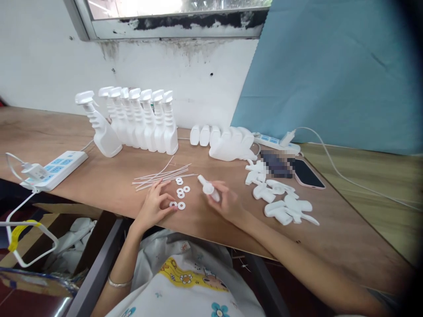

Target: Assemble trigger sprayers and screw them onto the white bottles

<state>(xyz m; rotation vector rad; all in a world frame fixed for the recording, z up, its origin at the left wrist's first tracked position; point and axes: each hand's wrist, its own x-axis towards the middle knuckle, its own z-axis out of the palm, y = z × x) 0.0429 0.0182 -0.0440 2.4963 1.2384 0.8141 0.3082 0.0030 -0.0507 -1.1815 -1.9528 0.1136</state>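
My right hand (228, 202) is closed around a white spray trigger head (208, 187), held over the table with its short tube end pointing away to the upper left. My left hand (157, 202) is spread low on the tabletop, thumb and fingers apart around a flat white ring washer (173, 204). Whether the fingertips touch that washer I cannot tell. Several more white washers (181, 205) lie just right of this hand. Beyond its fingers rests a loose bunch of thin white tubes (161, 175).
Assembled white spray bottles (150, 127) stand in a row at the back left. White bottles (228, 143) lie on their sides at the back. Loose trigger heads (286, 202), a phone (306, 172) and a power strip (277, 143) are right; another power strip (62, 169) is left.
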